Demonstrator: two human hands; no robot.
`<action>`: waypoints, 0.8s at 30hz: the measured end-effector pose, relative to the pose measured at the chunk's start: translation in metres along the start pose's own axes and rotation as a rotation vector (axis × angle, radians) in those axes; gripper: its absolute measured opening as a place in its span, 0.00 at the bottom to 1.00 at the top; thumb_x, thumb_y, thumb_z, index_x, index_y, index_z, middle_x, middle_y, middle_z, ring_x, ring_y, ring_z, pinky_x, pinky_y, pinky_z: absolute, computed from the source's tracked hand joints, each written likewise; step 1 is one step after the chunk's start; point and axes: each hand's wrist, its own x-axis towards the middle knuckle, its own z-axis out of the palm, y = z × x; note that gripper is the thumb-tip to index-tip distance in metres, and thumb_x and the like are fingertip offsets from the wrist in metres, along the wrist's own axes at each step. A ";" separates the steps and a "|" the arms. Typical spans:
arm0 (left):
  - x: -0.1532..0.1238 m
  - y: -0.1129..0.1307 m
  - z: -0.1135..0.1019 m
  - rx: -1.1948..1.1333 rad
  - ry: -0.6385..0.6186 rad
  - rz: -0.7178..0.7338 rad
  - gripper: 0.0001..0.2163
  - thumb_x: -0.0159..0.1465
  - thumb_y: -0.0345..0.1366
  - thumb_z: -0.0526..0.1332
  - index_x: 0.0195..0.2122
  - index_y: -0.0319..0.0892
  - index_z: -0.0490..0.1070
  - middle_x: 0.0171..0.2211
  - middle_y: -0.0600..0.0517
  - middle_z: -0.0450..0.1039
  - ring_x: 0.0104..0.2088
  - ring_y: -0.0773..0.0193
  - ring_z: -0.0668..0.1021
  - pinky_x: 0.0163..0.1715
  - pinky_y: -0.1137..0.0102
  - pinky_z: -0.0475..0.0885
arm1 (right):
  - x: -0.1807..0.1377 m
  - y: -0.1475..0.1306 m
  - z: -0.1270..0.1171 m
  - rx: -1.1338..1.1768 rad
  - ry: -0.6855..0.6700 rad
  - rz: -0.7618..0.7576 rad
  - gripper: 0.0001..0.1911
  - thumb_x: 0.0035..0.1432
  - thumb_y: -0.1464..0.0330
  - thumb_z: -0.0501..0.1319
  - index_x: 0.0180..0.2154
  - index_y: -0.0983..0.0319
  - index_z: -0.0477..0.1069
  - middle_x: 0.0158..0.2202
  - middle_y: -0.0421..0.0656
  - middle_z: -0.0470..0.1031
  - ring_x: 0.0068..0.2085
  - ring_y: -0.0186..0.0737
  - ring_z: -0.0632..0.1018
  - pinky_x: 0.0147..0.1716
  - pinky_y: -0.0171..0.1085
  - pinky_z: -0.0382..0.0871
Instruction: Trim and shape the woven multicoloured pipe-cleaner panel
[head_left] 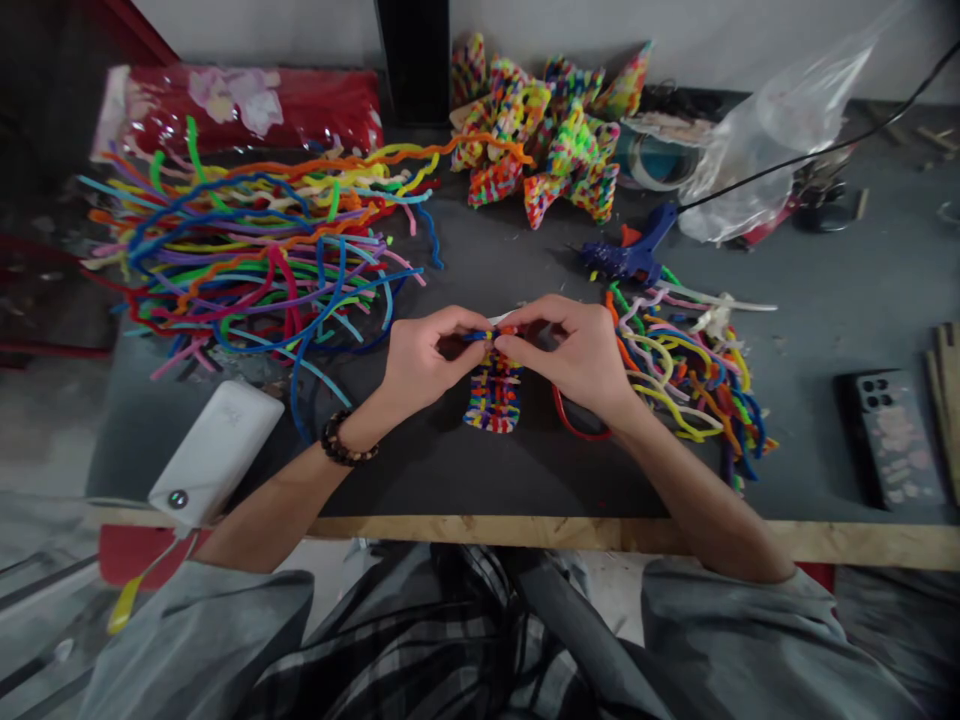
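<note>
Between my hands, at the middle of the table, is a small woven strip of many-coloured pipe cleaners (493, 400). Its lower end rests on the dark tabletop. My left hand (429, 352) pinches the upper left edge between thumb and forefinger. On the upper right edge, the thumb and forefinger of my right hand (574, 350) are closed as well. The fingertips nearly meet, partly hiding the top of the weave. A red pipe cleaner (581, 432) curves out below my right hand.
Loose pipe cleaners (255, 250) lie heaped at left, and shorter ones (690, 370) at right. Woven pieces (547, 130) stand at the back. A blue glue gun (634, 252) trails a black cord. A white power bank (217, 450) and a phone (892, 435) lie near the front edge.
</note>
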 end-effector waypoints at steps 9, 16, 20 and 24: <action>0.000 0.000 0.001 0.055 0.041 0.037 0.08 0.67 0.41 0.71 0.43 0.44 0.84 0.38 0.50 0.87 0.34 0.65 0.86 0.36 0.73 0.80 | 0.003 0.003 -0.005 -0.059 -0.055 -0.030 0.05 0.64 0.66 0.72 0.42 0.56 0.85 0.40 0.40 0.88 0.38 0.41 0.84 0.39 0.40 0.76; -0.001 -0.003 -0.001 0.111 0.021 0.077 0.07 0.68 0.40 0.70 0.45 0.45 0.84 0.40 0.51 0.87 0.36 0.65 0.86 0.38 0.72 0.79 | -0.001 -0.002 -0.001 -0.228 0.001 -0.116 0.05 0.64 0.67 0.71 0.42 0.57 0.84 0.40 0.41 0.86 0.39 0.42 0.85 0.41 0.41 0.77; -0.001 -0.004 -0.001 0.087 -0.016 0.081 0.08 0.69 0.39 0.69 0.47 0.46 0.84 0.43 0.51 0.87 0.39 0.64 0.87 0.40 0.71 0.80 | -0.002 -0.004 0.000 -0.311 0.044 -0.179 0.05 0.65 0.68 0.70 0.43 0.56 0.84 0.41 0.41 0.87 0.41 0.43 0.86 0.42 0.41 0.77; -0.003 -0.001 0.000 0.040 -0.027 0.044 0.10 0.70 0.39 0.68 0.51 0.45 0.78 0.43 0.50 0.87 0.42 0.62 0.88 0.42 0.71 0.81 | -0.002 -0.001 0.000 -0.392 0.037 -0.225 0.04 0.66 0.68 0.69 0.41 0.57 0.84 0.40 0.41 0.87 0.41 0.44 0.86 0.41 0.41 0.77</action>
